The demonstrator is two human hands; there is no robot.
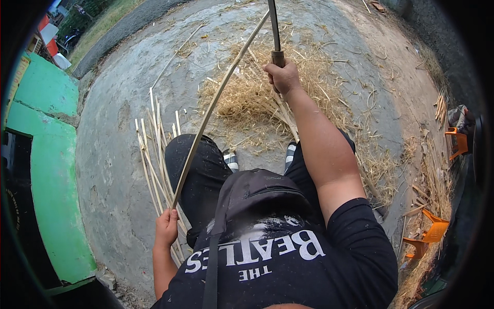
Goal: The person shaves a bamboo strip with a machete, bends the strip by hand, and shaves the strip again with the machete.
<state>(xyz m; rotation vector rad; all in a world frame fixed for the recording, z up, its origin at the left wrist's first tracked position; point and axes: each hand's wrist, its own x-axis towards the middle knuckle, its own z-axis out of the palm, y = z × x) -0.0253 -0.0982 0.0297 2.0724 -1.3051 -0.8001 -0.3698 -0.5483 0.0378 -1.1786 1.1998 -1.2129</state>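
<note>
My left hand (166,226) is closed round the near end of a long bamboo strip (218,98), which slants up and away over my left knee. My right hand (284,77) grips the wooden handle of a long-bladed knife (275,28), its blade pointing away from me. The strip's far end comes close to the blade near the top of the view; whether they touch I cannot tell. Beside my left leg lies a bundle of pale strips (150,159). Past my feet a heap of curly bamboo shavings (242,98) spreads over the concrete, with more strips lying across it.
A green wall (51,165) with a dark opening stands on the left. Bamboo scraps (435,170) and orange plastic chairs (431,232) line the right side. One long thin strip (175,54) lies on the grey ground at far left. A dark bag (262,198) rests on my front.
</note>
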